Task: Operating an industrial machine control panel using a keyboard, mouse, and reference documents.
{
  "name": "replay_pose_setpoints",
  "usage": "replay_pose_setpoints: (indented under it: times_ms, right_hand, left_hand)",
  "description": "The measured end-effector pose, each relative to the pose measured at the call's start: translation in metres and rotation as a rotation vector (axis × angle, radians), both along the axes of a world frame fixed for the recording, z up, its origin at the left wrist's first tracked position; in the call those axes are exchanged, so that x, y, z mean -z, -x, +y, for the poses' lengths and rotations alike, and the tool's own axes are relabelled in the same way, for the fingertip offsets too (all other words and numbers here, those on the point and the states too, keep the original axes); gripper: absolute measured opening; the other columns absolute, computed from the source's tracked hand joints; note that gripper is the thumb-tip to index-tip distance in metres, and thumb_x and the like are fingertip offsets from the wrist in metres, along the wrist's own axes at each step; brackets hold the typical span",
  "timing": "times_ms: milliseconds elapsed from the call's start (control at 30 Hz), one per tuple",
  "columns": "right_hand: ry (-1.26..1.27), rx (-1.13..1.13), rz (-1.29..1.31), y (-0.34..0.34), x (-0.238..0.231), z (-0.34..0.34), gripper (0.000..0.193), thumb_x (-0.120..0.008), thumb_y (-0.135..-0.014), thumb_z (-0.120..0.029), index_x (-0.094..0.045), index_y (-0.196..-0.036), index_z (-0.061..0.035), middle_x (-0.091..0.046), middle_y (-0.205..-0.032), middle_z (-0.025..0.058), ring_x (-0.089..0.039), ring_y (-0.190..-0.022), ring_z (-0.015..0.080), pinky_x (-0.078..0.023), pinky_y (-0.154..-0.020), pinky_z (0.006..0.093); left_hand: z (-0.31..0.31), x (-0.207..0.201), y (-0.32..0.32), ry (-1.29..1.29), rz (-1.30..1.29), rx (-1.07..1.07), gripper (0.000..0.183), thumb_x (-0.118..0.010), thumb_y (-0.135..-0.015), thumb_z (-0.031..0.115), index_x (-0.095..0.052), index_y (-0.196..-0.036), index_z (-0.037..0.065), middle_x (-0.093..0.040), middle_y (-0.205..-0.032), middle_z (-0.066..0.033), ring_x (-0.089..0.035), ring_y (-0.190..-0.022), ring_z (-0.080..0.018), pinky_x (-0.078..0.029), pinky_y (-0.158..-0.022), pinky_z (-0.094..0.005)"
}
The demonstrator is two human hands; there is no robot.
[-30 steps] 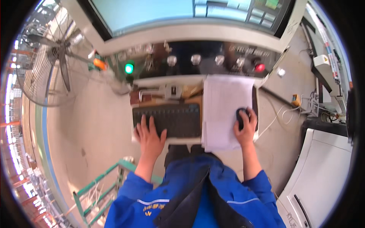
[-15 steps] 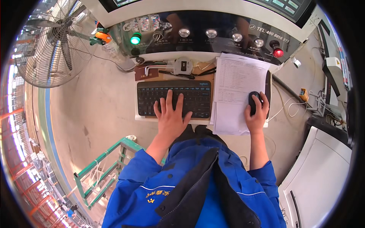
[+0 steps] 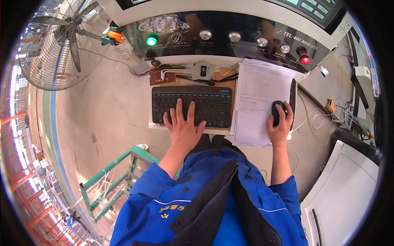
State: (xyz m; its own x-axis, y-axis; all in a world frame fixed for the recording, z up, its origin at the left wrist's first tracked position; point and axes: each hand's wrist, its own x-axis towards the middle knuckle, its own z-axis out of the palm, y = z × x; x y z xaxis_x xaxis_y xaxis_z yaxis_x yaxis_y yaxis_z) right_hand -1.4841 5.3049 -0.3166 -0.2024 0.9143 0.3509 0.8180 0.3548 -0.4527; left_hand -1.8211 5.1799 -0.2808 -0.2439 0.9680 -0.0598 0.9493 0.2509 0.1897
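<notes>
A black computer keyboard (image 3: 215, 108) lies on the small shelf before me. Over its left half my left hand (image 3: 183, 130) rests with fingers spread, the fingertips at the keys and the thumb near the front edge. To the right, a black computer mouse (image 3: 277, 111) sits on a stack of printed sheets (image 3: 262, 88). My right hand (image 3: 280, 128) is wrapped round it, fingers over its top and right side, thumb along the left. Part of the mouse is hidden under those fingers.
Behind the keyboard lie a tape measure (image 3: 202, 71) and hex keys (image 3: 166, 74). A black control panel (image 3: 221, 37) has a lit green button (image 3: 152, 39) and a red knob (image 3: 304, 60). Left stand a fan (image 3: 61, 45) and a green metal frame (image 3: 108, 168); a white cabinet (image 3: 344, 192) is right.
My left hand has shifted slightly left and toward me over the keys. My right hand stays on the mouse. The whole view has turned a little, so the shelf sits further right.
</notes>
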Motion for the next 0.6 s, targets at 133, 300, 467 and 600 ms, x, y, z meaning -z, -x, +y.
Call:
replay_pose_setpoints:
  times_ms: [133, 300, 467, 600]
  right_hand:
    - [0.006, 0.016, -0.006, 0.000, 0.001, 0.000, 0.049, -0.072, -0.082, -0.004, -0.068, -0.131, -0.0087, -0.054, -0.148, 0.0214, -0.056, -0.131, 0.0418, -0.046, -0.112, 0.0504]
    - [-0.009, -0.003, 0.019, -0.002, 0.002, 0.002, 0.048, -0.073, -0.081, -0.005, -0.070, -0.129, -0.0087, -0.054, -0.147, 0.0222, -0.057, -0.129, 0.0422, -0.049, -0.108, 0.0493]
    - [0.021, 0.032, -0.018, -0.001, -0.001, 0.000, 0.048, -0.074, -0.079, -0.007, -0.071, -0.127, -0.0104, -0.056, -0.147, 0.0211, -0.057, -0.128, 0.0418, -0.047, -0.109, 0.0498]
    - [-0.005, 0.018, 0.007, 0.000, -0.002, 0.000, 0.048, -0.075, -0.079, -0.007, -0.071, -0.127, -0.0111, -0.054, -0.148, 0.0215, -0.056, -0.128, 0.0418, -0.047, -0.108, 0.0499]
  left_hand:
    - [-0.007, 0.004, 0.015, 0.004, 0.059, -0.044, 0.080, -0.067, -0.096, 0.054, -0.042, -0.162, 0.015, -0.029, -0.169, -0.0245, -0.038, -0.144, -0.0508, -0.017, -0.122, -0.0683]
    - [-0.004, 0.006, 0.024, -0.027, 0.072, -0.032, 0.081, -0.067, -0.097, 0.051, -0.040, -0.163, 0.012, -0.036, -0.166, -0.0223, -0.038, -0.145, -0.0504, -0.017, -0.124, -0.0651]
    - [-0.004, 0.001, 0.032, -0.033, 0.047, -0.027, 0.079, -0.067, -0.098, 0.045, -0.040, -0.162, 0.008, -0.037, -0.165, -0.0221, -0.037, -0.146, -0.0495, -0.018, -0.124, -0.0634]
    - [-0.009, 0.004, 0.057, -0.156, 0.002, -0.105, 0.074, -0.067, -0.099, 0.038, -0.040, -0.161, 0.007, -0.036, -0.164, -0.0239, -0.034, -0.150, -0.0453, -0.020, -0.124, -0.0604]
